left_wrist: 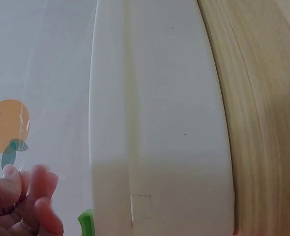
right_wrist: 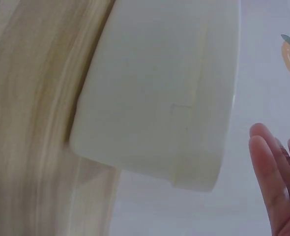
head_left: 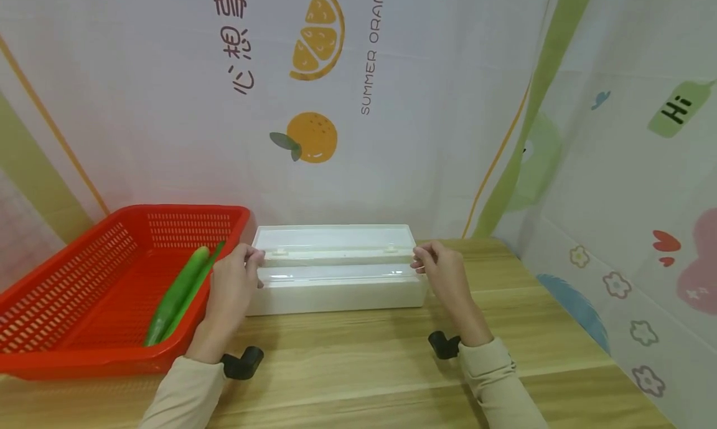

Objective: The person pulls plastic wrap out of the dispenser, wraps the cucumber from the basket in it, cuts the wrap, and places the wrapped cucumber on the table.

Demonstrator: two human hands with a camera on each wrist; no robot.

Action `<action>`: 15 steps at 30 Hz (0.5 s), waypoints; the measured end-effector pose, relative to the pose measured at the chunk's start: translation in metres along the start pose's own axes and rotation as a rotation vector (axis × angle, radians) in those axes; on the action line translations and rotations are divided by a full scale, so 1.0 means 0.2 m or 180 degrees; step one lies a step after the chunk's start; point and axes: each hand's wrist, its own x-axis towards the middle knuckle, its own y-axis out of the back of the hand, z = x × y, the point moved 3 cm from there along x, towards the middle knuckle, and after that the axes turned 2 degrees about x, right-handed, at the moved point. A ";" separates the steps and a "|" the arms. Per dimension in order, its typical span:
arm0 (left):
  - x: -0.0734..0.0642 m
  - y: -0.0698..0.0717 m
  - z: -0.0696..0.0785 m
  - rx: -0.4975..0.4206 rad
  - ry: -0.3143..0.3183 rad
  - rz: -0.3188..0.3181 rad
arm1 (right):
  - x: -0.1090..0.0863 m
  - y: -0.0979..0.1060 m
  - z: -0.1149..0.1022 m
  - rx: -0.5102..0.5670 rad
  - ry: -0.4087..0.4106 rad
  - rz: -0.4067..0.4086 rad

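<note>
A long white cling film dispenser (head_left: 336, 297) lies crosswise on the table, its lid (head_left: 336, 236) tilted back towards the wall. Glossy clear cling film (head_left: 342, 272) shows along its opening. At the left end my left hand (head_left: 232, 282) pinches the film between thumb and fingers; creases run up from the fingertips in the left wrist view. My right hand (head_left: 445, 270) is at the other end, thumb and fingertips together at the film's edge. In the right wrist view, the fingers (right_wrist: 270, 172) are beside the dispenser, partly cut off by the frame.
A red plastic basket (head_left: 89, 359) stands left of the dispenser, close to my left forearm. Inside lie a cucumber (head_left: 178, 295) and a thinner long green vegetable (head_left: 193, 295). Behind the wood-grain table (head_left: 347, 367) hangs a printed white curtain (head_left: 426, 136); another printed surface (head_left: 627, 186) borders its right side.
</note>
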 end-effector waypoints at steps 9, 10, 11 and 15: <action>0.01 0.04 0.02 -0.0185 -0.0285 0.0366 | 0.00 0.03 -0.04 0.0040 0.0103 0.0137; 0.01 0.04 0.02 -0.0206 -0.0268 0.0370 | 0.00 0.04 -0.04 0.0049 0.0099 0.0158; 0.01 0.04 0.02 -0.0218 -0.0234 0.0364 | 0.00 0.04 -0.04 0.0053 0.0102 0.0177; 0.01 0.05 0.04 -0.0287 -0.0149 0.0343 | 0.01 0.05 -0.06 0.0112 0.0179 0.0272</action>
